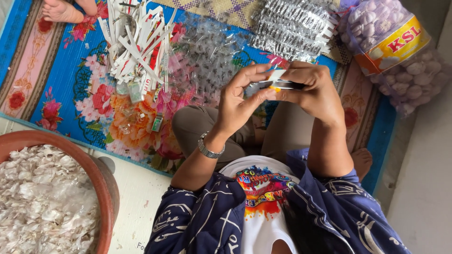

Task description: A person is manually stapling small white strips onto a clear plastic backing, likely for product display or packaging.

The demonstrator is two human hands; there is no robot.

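My left hand (240, 99) and my right hand (313, 89) meet above my crossed legs. Between their fingertips they pinch a small flat packet (278, 81), white on top with a dark strip and a bit of yellow below. A metal watch band (209, 148) circles my left wrist. Just beyond my hands lies a heap of small clear plastic pouches (207, 56) on the flowered mat (70, 80).
A pile of white and red paper strips (136, 40) lies at the far left. Silvery packets (292, 23) are stacked at the far middle. A large bag of white round pieces (395, 51) lies at the right. A clay bowl (106, 188) holds white flakes. Another person's foot (61, 10) rests at the top left.
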